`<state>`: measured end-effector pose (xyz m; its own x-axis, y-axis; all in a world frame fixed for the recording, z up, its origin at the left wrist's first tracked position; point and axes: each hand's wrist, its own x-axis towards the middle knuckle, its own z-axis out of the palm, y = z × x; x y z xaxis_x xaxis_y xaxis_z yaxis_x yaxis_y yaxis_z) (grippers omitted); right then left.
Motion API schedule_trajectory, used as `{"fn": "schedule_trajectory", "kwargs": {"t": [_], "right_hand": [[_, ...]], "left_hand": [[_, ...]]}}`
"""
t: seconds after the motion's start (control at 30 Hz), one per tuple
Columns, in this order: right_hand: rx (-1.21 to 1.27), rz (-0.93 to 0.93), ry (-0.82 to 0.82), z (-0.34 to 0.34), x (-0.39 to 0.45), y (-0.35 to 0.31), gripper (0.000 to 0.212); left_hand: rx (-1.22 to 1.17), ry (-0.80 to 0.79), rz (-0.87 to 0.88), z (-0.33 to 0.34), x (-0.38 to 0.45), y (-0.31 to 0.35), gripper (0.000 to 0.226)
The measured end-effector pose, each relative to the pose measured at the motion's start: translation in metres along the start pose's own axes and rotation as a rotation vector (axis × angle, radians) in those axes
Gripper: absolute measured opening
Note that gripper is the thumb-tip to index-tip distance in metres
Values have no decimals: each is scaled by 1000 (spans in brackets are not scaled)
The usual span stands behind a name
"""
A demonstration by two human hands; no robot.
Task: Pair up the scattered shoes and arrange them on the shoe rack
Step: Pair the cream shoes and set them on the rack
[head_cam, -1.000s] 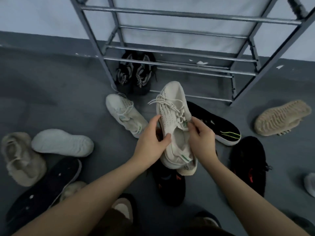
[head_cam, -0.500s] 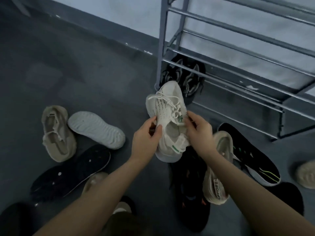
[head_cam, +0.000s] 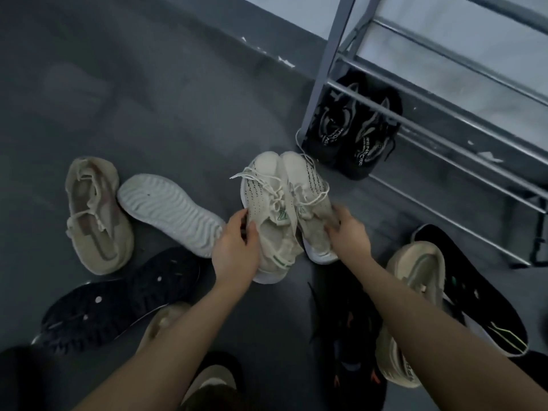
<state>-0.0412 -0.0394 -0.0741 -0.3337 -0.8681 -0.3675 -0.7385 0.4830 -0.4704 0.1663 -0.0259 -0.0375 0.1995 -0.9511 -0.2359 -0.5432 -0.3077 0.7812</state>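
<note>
Two cream knit sneakers with green marks lie side by side in the middle of the head view, toes pointing away from me. My left hand (head_cam: 237, 250) grips the left cream sneaker (head_cam: 267, 209) at its collar. My right hand (head_cam: 347, 232) holds the right cream sneaker (head_cam: 308, 197) at its outer side. The grey metal shoe rack (head_cam: 415, 120) stands at the upper right. A pair of black sneakers (head_cam: 353, 129) sits under its lowest bars at the left end.
On the grey floor lie a beige sneaker (head_cam: 95, 215), a white sole-up shoe (head_cam: 169, 212), a black sole-up shoe (head_cam: 118, 301), a beige shoe (head_cam: 412, 292), a black shoe with a green line (head_cam: 480, 307) and a black-and-orange shoe (head_cam: 350, 336).
The second cream sneaker has been brought beside the first, one in each hand. The view has swung left, so the rack now sits at the right.
</note>
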Motion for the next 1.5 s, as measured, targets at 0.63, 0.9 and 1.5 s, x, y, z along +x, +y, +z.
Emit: {"fn": "schedule_trajectory", "kwargs": {"t": [0.63, 0.9, 1.5], "right_hand": [[168, -22, 514, -67, -143, 89, 33], [98, 174, 484, -61, -164, 136, 35], [-246, -66, 53, -47, -13, 30, 37]], "left_hand": [[-92, -249, 200, 43, -76, 55, 29], [102, -433, 206, 85, -109, 48, 25], [45, -145, 56, 51, -39, 27, 32]]}}
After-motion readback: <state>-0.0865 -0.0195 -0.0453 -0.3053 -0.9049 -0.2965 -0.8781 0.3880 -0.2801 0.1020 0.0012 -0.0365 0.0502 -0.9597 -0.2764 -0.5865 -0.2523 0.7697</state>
